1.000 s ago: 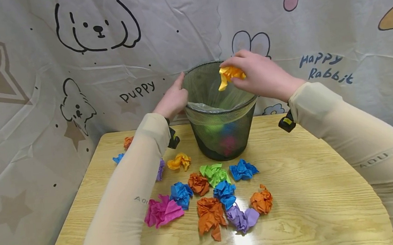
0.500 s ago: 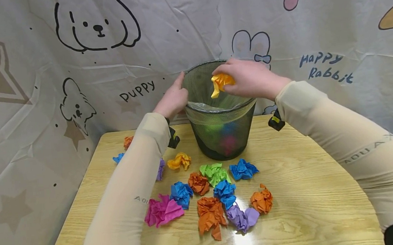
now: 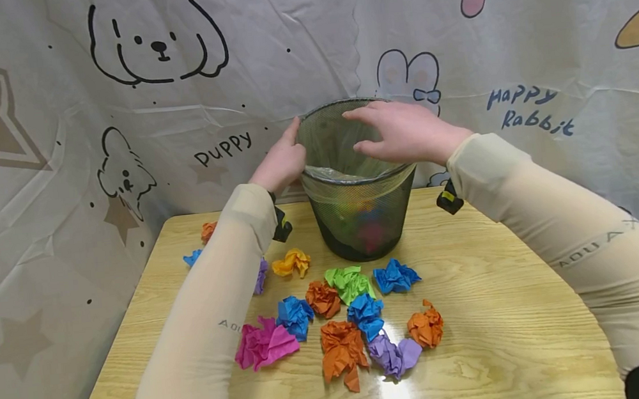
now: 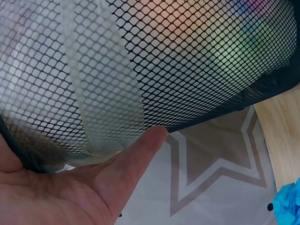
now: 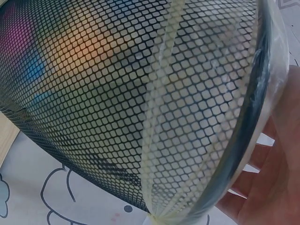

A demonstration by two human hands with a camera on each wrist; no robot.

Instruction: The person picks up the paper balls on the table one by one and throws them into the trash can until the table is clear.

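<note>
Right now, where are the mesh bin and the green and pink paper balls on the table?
Mesh bin (image 3: 359,251), head view: lower front wall.
Green paper ball (image 3: 349,283), head view: crumpled middle.
Pink paper ball (image 3: 266,344), head view: crumpled middle.

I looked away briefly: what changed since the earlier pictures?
The right hand moved left, further over the bin, and let go of the yellow paper; an orange-yellow patch now shows through the bin's side. The left hand and loose paper balls stayed put.
</note>
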